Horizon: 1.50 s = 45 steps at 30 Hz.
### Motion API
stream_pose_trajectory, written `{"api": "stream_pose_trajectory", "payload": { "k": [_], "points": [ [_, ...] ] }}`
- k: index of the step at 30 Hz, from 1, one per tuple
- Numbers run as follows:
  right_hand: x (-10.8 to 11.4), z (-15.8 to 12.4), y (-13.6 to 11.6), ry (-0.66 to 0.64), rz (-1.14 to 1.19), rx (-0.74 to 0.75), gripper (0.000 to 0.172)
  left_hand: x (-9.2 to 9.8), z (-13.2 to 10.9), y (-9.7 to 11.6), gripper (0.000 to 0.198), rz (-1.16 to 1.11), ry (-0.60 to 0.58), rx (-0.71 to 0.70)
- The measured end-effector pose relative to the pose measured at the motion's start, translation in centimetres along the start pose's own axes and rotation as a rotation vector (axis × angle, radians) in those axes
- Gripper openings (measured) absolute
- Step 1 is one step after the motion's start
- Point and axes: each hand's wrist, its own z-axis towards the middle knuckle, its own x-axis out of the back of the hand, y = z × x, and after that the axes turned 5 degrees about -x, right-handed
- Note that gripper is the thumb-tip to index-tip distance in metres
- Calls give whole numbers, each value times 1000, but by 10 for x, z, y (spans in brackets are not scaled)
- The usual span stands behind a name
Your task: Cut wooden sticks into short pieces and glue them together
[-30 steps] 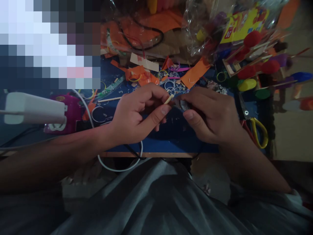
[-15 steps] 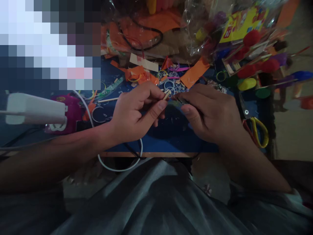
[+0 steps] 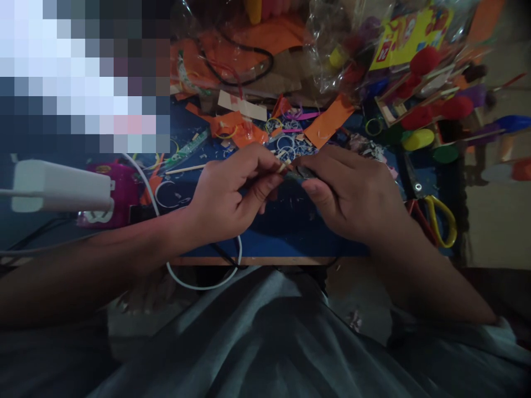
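Note:
My left hand (image 3: 236, 190) is closed, pinching a thin pale wooden stick (image 3: 284, 166) between thumb and fingers. The stick's pale end pokes out towards my right hand (image 3: 352, 193). That hand is closed too, its thumb below a small grey blade-like piece (image 3: 305, 172) that the fingers mostly cover. The fingertips of the right hand are at the stick's end. Left of my left hand, a pale stick length (image 3: 186, 169) shows; whether it is the same stick I cannot tell.
Paper scraps (image 3: 238, 127), cut rings and shavings litter the blue tabletop (image 3: 290, 237) beyond my hands. Scissors (image 3: 431, 213) with yellow and red handles lie right. A white charger (image 3: 62, 185) in a magenta box (image 3: 97, 218) and a looping white cable (image 3: 203, 287) are left. Coloured craft pieces (image 3: 418, 116) crowd the back right.
My right hand has shifted slightly left, bringing its fingertips and the grey piece closer to the stick's end. The left hand keeps its pinch, almost in place.

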Motion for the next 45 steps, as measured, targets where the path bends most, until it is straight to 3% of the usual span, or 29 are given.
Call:
{"api": "stream_pose_trajectory", "payload": {
  "k": [8, 14, 20, 23, 26, 30, 33, 36, 45],
  "points": [
    [5, 0, -1, 15, -9, 31, 72, -1, -1, 2, 25, -155, -10, 71],
    [4, 2, 11, 26, -53, -93, 67, 0, 1, 4, 28, -254, 58, 89],
    [7, 6, 14, 125, 46, -141, 61, -1, 2, -1, 33, -276, 73, 238],
    [4, 8, 13, 99, 108, -159, 53, -1, 3, -6, 22, -158, -32, 219],
    [5, 10, 16, 66, 123, -200, 39, -1, 1, -13, 14, 135, -191, 55],
    [17, 6, 18, 16, 78, -200, 27, -3, -4, -23, 28, 421, -282, -129],
    [27, -3, 13, -71, 44, -192, 38, -5, -5, -27, 36, 502, -330, -110],
    [28, -12, 4, -122, 44, -208, 53, -6, -4, -26, 31, 520, -354, -50],
    [10, -20, -8, -179, 114, -263, 54, -6, 1, -25, 32, 590, -355, -1]
  ]
}}
